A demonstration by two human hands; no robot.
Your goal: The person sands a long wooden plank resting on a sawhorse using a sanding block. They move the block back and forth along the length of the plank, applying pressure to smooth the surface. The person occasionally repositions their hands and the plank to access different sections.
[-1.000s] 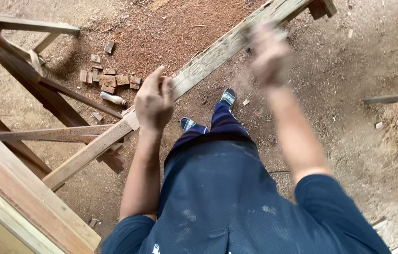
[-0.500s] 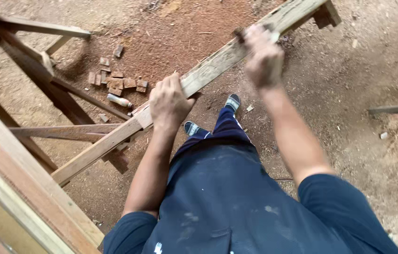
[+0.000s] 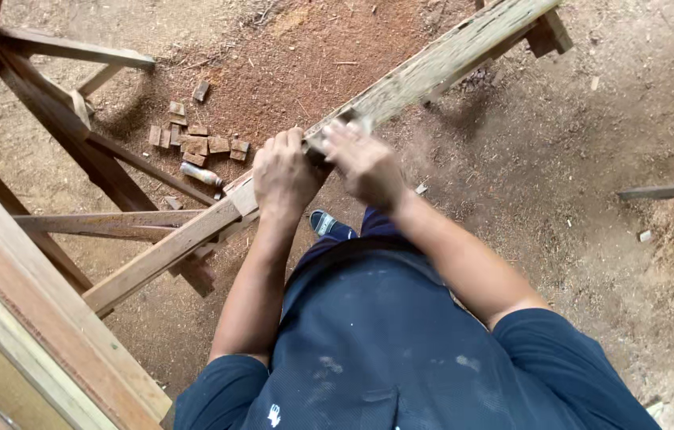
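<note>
Viewpoint: looking straight down over a person in a dark blue shirt, arms reaching forward over a dirt floor.
Frame: a pale wooden frame fills the near left corner.
Shoe: a blue shoe shows just below the hands, on the floor.
Left hand: the left hand is curled over the near edge of the plank, fingers wrapped down, gripping it.
Right hand: the right hand lies on the plank's top just beside the left, blurred; its fingers look stretched forward and flat, but whether they grip anything I cannot tell.
Plank: a long weathered plank runs diagonally from the lower left to the far right corner, raised above the floor, its far end on a wooden support.
Trestle: dark braces of a trestle cross under the plank's near end, at left.
Offcuts: small wood blocks lie scattered on the reddish sawdust beyond the trestle.
</note>
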